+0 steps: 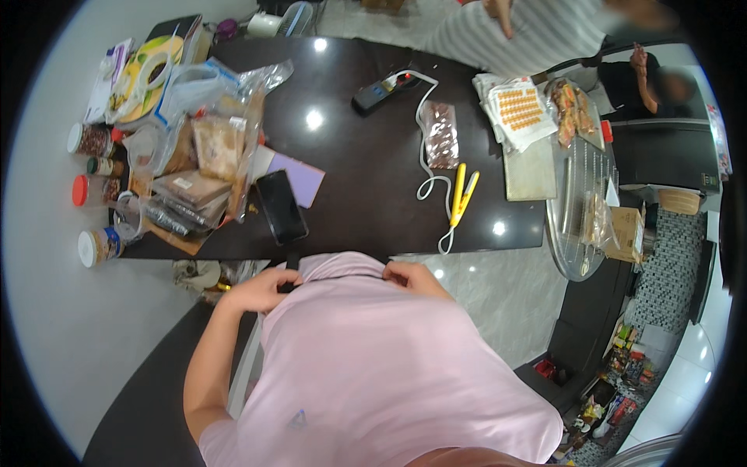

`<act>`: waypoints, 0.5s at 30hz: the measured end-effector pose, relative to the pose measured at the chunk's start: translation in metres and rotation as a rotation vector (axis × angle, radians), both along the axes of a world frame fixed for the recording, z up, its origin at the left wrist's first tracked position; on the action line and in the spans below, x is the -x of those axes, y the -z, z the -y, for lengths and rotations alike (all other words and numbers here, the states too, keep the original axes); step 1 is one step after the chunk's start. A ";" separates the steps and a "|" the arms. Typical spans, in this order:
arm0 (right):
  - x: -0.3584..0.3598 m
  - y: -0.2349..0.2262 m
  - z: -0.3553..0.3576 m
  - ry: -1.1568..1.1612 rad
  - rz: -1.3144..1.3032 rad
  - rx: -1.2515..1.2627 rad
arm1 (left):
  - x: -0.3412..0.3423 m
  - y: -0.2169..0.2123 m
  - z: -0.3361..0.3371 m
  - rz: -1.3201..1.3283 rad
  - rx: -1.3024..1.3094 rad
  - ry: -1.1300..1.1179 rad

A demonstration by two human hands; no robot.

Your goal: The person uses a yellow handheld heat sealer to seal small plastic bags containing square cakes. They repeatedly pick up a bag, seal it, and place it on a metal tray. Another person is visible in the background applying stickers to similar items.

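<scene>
A dark table (pixel 366 179) stands before you on a pale glossy floor, crowded at its left end with jars and plastic bags of packed food (pixel 194 167). Your left hand (pixel 264 289) and right hand (pixel 414 277) are both closed on the hem of your pink shirt (pixel 373 366), pinching the cloth at your waist just below the table's near edge. Neither hand holds anything from the table. The work there looks barely begun, as I judge it: one filled clear pouch (pixel 442 135) lies mid-table, and the yellow sealer (pixel 462 194) on its white cord lies just beside it, untouched. Both sit well apart from your hands, ahead and to the right. A black phone (pixel 281 206) lies nearer your left hand. Another person stands at the far side.
</scene>
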State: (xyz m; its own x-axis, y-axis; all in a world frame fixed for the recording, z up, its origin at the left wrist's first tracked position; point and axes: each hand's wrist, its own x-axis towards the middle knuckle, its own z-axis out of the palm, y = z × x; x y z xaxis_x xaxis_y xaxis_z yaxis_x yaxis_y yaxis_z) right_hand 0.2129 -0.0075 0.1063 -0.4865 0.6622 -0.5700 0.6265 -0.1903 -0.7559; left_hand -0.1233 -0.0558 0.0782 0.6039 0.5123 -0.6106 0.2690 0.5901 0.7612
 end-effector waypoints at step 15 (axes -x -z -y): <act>0.059 0.013 0.003 0.811 -0.549 0.038 | 0.060 0.008 0.047 -0.273 -0.347 -0.387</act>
State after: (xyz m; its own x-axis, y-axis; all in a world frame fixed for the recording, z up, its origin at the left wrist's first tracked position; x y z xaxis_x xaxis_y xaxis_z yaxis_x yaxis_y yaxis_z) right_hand 0.1544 -0.0108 0.0932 -0.0957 0.8983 -0.4287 -0.1420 -0.4386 -0.8874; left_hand -0.1834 -0.1025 0.0702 0.1775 0.8616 -0.4755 0.2975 0.4135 0.8605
